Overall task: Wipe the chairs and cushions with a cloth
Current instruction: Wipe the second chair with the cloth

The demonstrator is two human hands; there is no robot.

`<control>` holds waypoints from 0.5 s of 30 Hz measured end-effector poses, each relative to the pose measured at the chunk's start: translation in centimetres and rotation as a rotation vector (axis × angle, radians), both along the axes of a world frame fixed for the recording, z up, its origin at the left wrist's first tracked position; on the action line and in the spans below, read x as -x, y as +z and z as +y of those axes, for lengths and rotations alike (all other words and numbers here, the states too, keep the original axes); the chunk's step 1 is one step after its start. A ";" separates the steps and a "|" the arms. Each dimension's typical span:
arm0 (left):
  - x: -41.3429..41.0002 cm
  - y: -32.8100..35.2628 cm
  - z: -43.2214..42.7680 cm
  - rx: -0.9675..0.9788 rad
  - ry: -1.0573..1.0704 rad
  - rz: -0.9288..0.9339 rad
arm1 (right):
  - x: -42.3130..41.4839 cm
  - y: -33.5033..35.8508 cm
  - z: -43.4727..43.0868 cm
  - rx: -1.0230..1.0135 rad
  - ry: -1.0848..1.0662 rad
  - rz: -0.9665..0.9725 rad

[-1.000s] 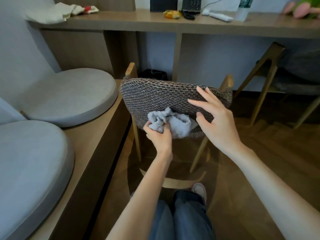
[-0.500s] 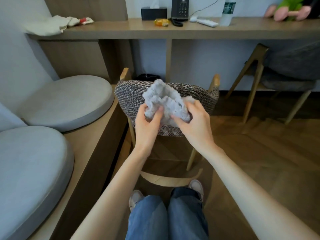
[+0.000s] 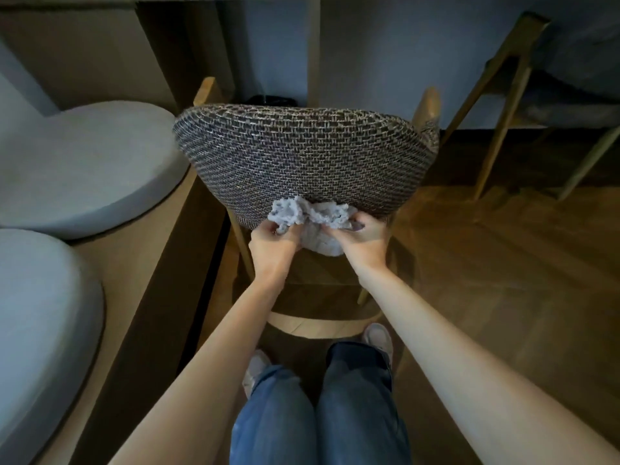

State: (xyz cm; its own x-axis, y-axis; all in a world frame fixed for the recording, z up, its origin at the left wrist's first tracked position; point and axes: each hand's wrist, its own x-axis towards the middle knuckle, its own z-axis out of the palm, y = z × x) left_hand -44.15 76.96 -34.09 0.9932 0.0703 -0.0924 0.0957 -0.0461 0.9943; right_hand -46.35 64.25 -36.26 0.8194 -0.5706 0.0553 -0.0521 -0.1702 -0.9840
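Note:
A chair with a woven grey-brown backrest (image 3: 302,156) and wooden legs stands right in front of me, its back toward me. A crumpled light grey cloth (image 3: 313,226) is bunched at the lower edge of the backrest. My left hand (image 3: 273,245) grips the cloth's left side, fingers curled into it. My right hand (image 3: 364,238) grips the cloth's right side. Both hands are just below the backrest's bottom rim.
Two round grey cushions (image 3: 80,166) (image 3: 37,333) lie on a wooden bench (image 3: 134,263) at my left. A second wooden chair (image 3: 536,88) stands at the right under the desk. A dark bin (image 3: 271,99) sits behind the woven chair. Wooden floor (image 3: 503,263) spreads to the right.
Both hands have brought the cloth down from the backrest's top to its lower edge. My view has tilted down, so the desk top is out of sight.

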 end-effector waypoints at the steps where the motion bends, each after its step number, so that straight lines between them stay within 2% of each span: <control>1: -0.1 -0.6 0.0 0.002 -0.003 -0.008 | -0.5 -0.7 -0.1 -0.007 -0.018 0.032; 3: -0.5 -1.9 -0.2 -0.021 0.000 0.061 | -1.2 -2.0 -0.2 -0.039 -0.045 0.145; 5: -0.8 -3.0 -0.9 -0.053 -0.031 0.257 | -1.1 -3.1 -0.6 -0.100 -0.094 0.311; 7: -0.6 -3.5 -1.6 -0.097 -0.146 0.377 | -0.5 -4.0 -1.3 -0.198 -0.152 0.358; 9: 0.2 -3.0 -2.1 -0.277 -0.300 0.247 | 0.6 -4.4 -2.3 -0.350 -0.245 0.302; 11: 1.3 -2.0 -2.0 -0.469 -0.355 0.001 | 1.8 -4.2 -3.6 -0.420 -0.363 0.271; 13: 2.6 -0.8 -1.5 -0.598 -0.319 -0.262 | 2.6 -3.6 -5.4 -0.407 -0.498 0.244; 15: 3.3 0.8 -0.8 -0.751 -0.248 -0.554 | 3.1 -2.1 -7.0 -0.310 -0.661 0.177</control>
